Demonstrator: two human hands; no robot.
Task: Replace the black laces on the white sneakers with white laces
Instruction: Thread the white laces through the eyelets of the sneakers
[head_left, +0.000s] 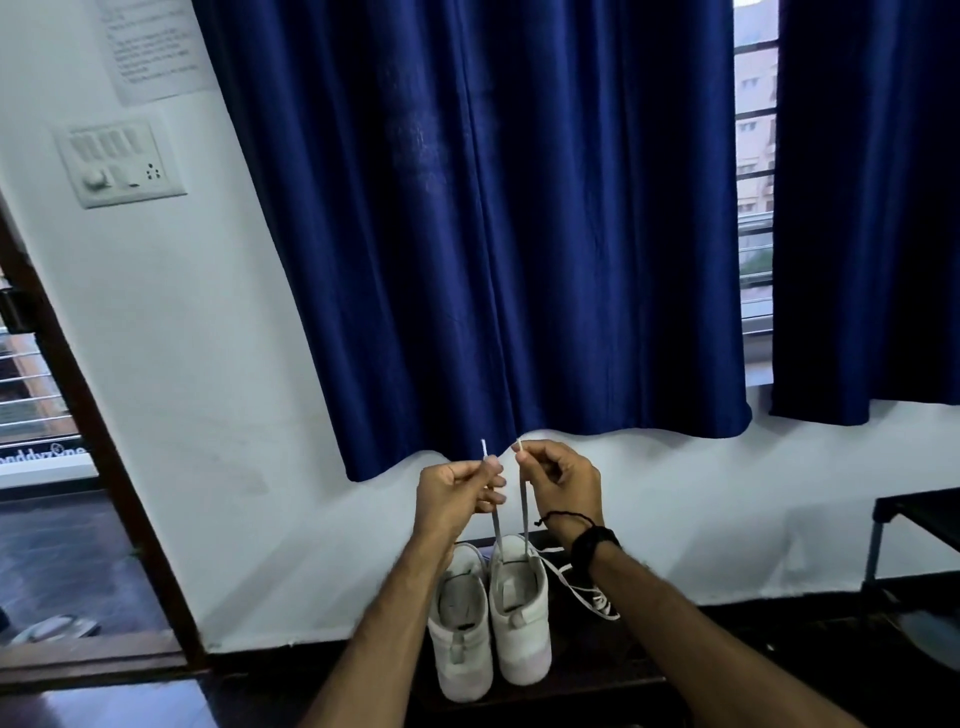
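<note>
Up high, both hands hold the two ends of one white lace (523, 512) — the left hand (453, 496) pinches one end, the right hand (562, 488) pinches the other, fingers curled tight. Both arms reach forward, wrists lifted. Down below the fingers, the lace runs straight into the right white sneaker (519, 608). Its twin, the left white sneaker (461, 629), sits touching it. Just right of them, under the right wrist, lies another white lace (587, 590) — loose, in a little heap.

Wall notice (150, 49) blurred — text unreadable.
</note>
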